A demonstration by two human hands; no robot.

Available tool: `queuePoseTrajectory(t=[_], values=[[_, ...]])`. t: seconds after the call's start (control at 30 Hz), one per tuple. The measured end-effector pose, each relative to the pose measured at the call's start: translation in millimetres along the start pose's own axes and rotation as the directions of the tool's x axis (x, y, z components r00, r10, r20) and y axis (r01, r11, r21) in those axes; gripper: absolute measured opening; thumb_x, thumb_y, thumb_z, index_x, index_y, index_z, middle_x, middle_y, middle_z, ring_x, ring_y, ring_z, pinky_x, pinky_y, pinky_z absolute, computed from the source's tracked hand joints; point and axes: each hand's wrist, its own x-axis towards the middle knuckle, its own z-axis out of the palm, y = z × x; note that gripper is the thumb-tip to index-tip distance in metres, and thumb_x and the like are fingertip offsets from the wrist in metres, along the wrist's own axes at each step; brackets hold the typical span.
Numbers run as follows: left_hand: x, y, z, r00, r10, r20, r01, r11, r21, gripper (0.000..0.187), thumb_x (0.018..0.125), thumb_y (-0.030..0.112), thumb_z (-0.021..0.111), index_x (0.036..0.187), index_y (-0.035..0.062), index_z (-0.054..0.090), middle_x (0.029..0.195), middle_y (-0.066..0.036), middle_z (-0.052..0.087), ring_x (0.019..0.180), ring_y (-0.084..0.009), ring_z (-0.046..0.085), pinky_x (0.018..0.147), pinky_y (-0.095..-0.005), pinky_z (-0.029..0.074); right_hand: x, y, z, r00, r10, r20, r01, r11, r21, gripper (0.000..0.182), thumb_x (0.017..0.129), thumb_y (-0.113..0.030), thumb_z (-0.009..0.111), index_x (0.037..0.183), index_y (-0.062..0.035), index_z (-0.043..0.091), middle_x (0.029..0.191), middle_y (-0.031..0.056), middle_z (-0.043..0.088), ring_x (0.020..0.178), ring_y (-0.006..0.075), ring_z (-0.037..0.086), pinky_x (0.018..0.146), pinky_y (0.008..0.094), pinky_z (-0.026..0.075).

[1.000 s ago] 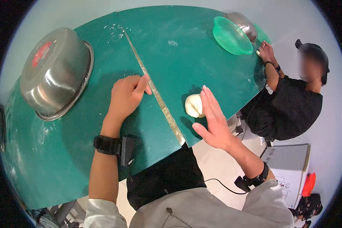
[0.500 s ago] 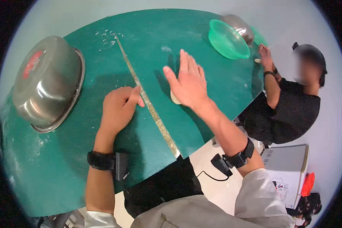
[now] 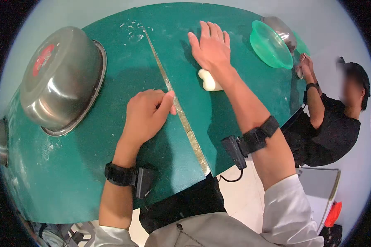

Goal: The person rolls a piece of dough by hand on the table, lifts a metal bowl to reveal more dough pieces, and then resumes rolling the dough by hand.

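Observation:
A small pale piece of dough [image 3: 209, 80] lies on the green table [image 3: 123, 94], partly hidden beneath the heel and wrist of my right hand [image 3: 212, 47]. The fingers of that hand are spread and stretched forward, palm down. My left hand [image 3: 148, 113] rests by the taped seam [image 3: 187, 127] that crosses the table, its fingers curled and the thumb laid over them. Whether anything is inside those curled fingers is hidden.
A large upturned metal bowl [image 3: 64, 82] sits at the left. Green plastic bowl [image 3: 272, 45] and a metal bowl [image 3: 281, 31] are at the back right. A person in black [image 3: 332, 129] works at the right edge. White flecks [image 3: 132, 31] dot the far side.
My right hand has pushed forward over the dough, which now shows more beside the wrist. The view has shifted, so the bowls and the other person appear displaced.

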Motion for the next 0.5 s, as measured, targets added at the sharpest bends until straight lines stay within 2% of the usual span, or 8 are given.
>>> queuePoseTrajectory(t=[0.17,0.23,0.27,0.37,0.43,0.47,0.5], values=[[-1.0,-2.3,1.4,0.995,0.086,-0.056,-0.085,0.996,0.019,0.043,0.104,0.027,0.053,0.07,0.0066,0.069,0.069,-0.01,0.062,0.068,-0.0261,0.061,0.067,-0.0376,0.046,1.9,-3.3,0.3,0.999,-0.004,-0.032,0.004,1.0,0.002,0.061,0.1,-0.046,0.047,0.14,-0.0003,0.05,0.144,0.0211,0.052,0.141,0.0357,0.041,0.118,0.0533,0.026],[-1.8,-3.4,3.2,0.996,0.065,-0.061,-0.066,0.998,-0.005,0.043,0.102,0.03,0.053,0.067,0.0096,0.069,0.067,-0.01,0.062,0.068,-0.0286,0.061,0.066,-0.0408,0.046,-5.9,-1.9,-9.2,0.997,0.052,-0.065,-0.041,0.988,0.151,0.057,0.101,-0.044,0.046,0.136,-0.0003,0.054,0.142,0.0215,0.053,0.139,0.0357,0.043,0.118,0.0512,0.026],[-1.1,-4.2,3.0,0.996,0.052,-0.068,-0.053,0.998,-0.025,0.044,0.101,0.033,0.053,0.065,0.0125,0.069,0.065,-0.009,0.061,0.068,-0.0312,0.061,0.066,-0.0441,0.047,-10.3,-1.0,-16.2,0.996,0.047,-0.07,-0.036,0.988,0.153,0.057,0.101,-0.044,0.046,0.136,-0.0003,0.054,0.142,0.0215,0.053,0.139,0.0357,0.043,0.118,0.0512,0.026],[-2.0,-4.6,3.4,0.989,0.102,-0.105,-0.103,0.995,-0.006,0.044,0.1,0.032,0.054,0.064,0.0125,0.069,0.066,-0.009,0.063,0.07,-0.0314,0.063,0.067,-0.0442,0.048,-37.4,2.2,-40.2,0.997,0.013,-0.074,0.005,0.972,0.237,0.052,0.103,-0.042,0.044,0.132,-0.0017,0.058,0.143,0.0215,0.054,0.138,0.0362,0.045,0.118,0.0505,0.028],[-1.4,-3.0,4.1,0.991,0.084,-0.103,-0.085,0.996,-0.006,0.043,0.1,0.032,0.054,0.064,0.0125,0.069,0.067,-0.009,0.063,0.07,-0.0316,0.063,0.067,-0.0445,0.048,-54.3,3.8,-52.5,0.993,-0.025,0.114,0.006,0.986,0.169,0.052,0.104,-0.043,0.041,0.132,-0.0032,0.06,0.146,0.0212,0.052,0.14,0.0365,0.043,0.117,0.0507,0.029],[-2.4,-3.2,4.0,0.995,0.051,-0.09,-0.052,0.999,-0.006,0.043,0.1,0.031,0.054,0.064,0.0125,0.069,0.067,-0.01,0.064,0.071,-0.0317,0.063,0.067,-0.0448,0.048,-64.3,4.0,-60.5,0.994,-0.027,0.105,0.01,0.986,0.165,0.052,0.104,-0.043,0.041,0.132,-0.0032,0.06,0.146,0.0212,0.052,0.14,0.0365,0.043,0.117,0.0507,0.029],[-4.1,-4.3,3.6,0.994,0.055,-0.092,-0.056,0.998,-0.006,0.043,0.1,0.031,0.054,0.064,0.0125,0.069,0.067,-0.01,0.064,0.071,-0.0317,0.063,0.067,-0.0448,0.048,-76.1,2.7,-70.0,0.979,-0.039,0.202,0.005,0.986,0.165,0.053,0.105,-0.044,0.039,0.133,-0.004,0.06,0.147,0.021,0.051,0.141,0.0369,0.042,0.117,0.0499,0.029]])
